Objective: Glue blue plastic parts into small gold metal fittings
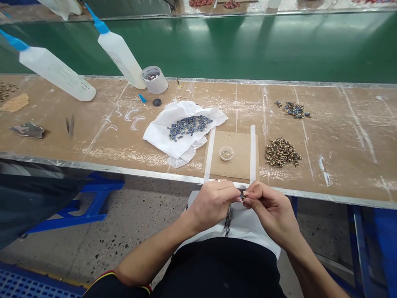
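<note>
At the front edge of the workbench (341,165), left hand (214,203) and right hand (274,209) pinch a tiny blue-and-dark piece (243,197); clear cup (226,159) ahead on cardboard square (232,170), blue bits (189,125) on white paper (159,132) leftward.

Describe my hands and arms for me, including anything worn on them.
Your left hand is ungloved, with what looks like a ring on one finger. The left sleeve is short and dark, edged in red and yellow. Your right hand is also ungloved; its forearm is bare, and no right sleeve shows.
</note>
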Demonstrator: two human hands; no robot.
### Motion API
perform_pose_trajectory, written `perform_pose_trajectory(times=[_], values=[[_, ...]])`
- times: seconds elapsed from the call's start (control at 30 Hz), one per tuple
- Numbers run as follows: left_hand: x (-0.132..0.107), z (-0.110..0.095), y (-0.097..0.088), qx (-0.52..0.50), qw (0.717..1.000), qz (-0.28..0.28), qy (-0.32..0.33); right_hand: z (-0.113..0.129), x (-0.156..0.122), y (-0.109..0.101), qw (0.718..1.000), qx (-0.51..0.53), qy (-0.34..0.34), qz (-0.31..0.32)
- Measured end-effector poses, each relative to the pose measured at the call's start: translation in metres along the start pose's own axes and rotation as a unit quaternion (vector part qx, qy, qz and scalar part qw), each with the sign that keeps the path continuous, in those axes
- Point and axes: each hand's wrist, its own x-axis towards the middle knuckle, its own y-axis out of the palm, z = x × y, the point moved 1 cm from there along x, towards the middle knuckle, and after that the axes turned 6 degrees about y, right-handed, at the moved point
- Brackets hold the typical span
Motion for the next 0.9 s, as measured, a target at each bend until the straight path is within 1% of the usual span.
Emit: perform_pose_trajectory(times=[0.1, 0.2, 0.37, 0.47, 0.6, 0.73, 0.8, 0.9], values=[[-0.001, 0.000, 0.000, 0.006, 1.000, 0.011, -0.004, 0.001, 0.002, -0.003, 0.999, -0.034, -0.001, 0.024], [-0.002, -0.001, 0.001, 0.003, 1.000, 0.009, -0.003, -0.001, 0.002, -0.003, 0.998, -0.049, 0.001, 0.041], [-0.004, -0.001, 0.002, -0.008, 1.000, 0.004, -0.013, -0.005, 0.003, 0.000, 0.998, -0.043, 0.012, 0.037], [-0.004, 0.001, -0.001, -0.023, 0.999, 0.013, -0.035, -0.005, 0.005, 0.003, 0.999, -0.016, 0.025, 0.028], [-0.002, 0.000, -0.008, -0.050, 0.995, 0.029, -0.077, -0.001, 0.006, 0.005, 0.996, 0.054, 0.068, 0.031], [0.000, -0.004, -0.012, -0.086, 0.989, 0.032, -0.114, 0.001, 0.002, 0.002, 0.992, 0.070, 0.098, 0.033], [0.000, -0.005, -0.012, -0.108, 0.983, 0.041, -0.139, 0.001, 0.000, 0.001, 0.995, 0.060, 0.076, 0.026], [-0.001, -0.007, -0.012, -0.158, 0.969, 0.065, -0.177, 0.003, -0.001, -0.001, 1.000, 0.017, 0.001, 0.025]])
